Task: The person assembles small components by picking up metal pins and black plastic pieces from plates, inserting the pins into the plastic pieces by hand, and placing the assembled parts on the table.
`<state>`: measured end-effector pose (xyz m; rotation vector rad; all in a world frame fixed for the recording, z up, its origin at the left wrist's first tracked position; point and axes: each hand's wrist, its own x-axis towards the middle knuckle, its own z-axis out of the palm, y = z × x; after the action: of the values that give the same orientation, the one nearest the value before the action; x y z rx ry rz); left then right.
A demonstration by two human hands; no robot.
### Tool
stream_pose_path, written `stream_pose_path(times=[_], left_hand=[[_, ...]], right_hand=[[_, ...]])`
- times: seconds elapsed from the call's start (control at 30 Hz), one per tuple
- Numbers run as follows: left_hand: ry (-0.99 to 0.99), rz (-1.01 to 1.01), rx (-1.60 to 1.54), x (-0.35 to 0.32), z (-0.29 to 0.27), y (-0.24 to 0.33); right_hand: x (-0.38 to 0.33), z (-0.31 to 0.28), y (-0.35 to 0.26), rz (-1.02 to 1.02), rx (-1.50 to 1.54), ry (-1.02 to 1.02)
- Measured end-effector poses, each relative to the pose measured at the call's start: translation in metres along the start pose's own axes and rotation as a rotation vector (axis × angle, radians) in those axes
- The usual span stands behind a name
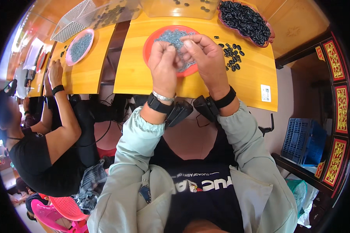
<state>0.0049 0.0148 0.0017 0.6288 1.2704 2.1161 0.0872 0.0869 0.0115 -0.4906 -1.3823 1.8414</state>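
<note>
Above a round red plate (147,49) heaped with small grey metal pieces (171,37), my two hands come close together. My left hand (163,66) is closed, thumb pressed against the fingers. Beside it, my right hand (210,61) pinches with thumb and forefinger. Whatever sits between the fingertips is too small to make out. Several loose black oval parts (232,57) lie on the wooden table to the right of my right hand. A scalloped reddish basin (271,35) at the back right is piled with similar black parts (245,20).
A clear plastic bin (179,11) stands at the table's back edge. A white label (265,93) is stuck near the right corner. To the left, a co-worker (39,143) sits at another table with a pink plate (90,35) of grey pieces. A blue crate (303,140) stands at right.
</note>
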Motion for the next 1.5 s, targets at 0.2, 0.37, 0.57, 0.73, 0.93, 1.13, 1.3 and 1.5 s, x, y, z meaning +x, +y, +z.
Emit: stream_pose_path(times=[0.2,0.37,0.57,0.73,0.93,1.13,1.3,1.5], left_hand=[[-0.003,-0.008,-0.013,0.009,-0.002,0.004],[-0.028,-0.013,0.002,0.012,0.0,0.007],[-0.034,0.023,0.021,0.017,-0.008,0.012],[0.014,0.071,0.098,0.02,-0.033,0.026],[0.134,0.137,0.101,0.019,-0.068,0.056],[0.11,0.139,0.012,0.029,-0.076,0.063],[0.085,0.124,0.036,0.036,-0.067,0.059],[0.078,0.065,0.03,0.039,-0.069,0.047]], right_hand=[[0.009,-0.005,-0.004,-0.013,-0.088,-0.093],[0.014,-0.001,-0.003,0.007,-0.126,-0.179],[0.019,0.005,-0.008,-0.014,-0.136,-0.162],[0.028,0.029,-0.002,-0.031,-0.072,-0.231],[0.05,0.037,0.007,-0.179,-0.34,-0.233],[0.084,-0.047,-0.013,-0.423,-1.068,-0.117],[0.095,-0.058,-0.003,-0.255,-1.23,-0.057],[0.107,-0.022,0.027,-0.416,-1.571,-0.153]])
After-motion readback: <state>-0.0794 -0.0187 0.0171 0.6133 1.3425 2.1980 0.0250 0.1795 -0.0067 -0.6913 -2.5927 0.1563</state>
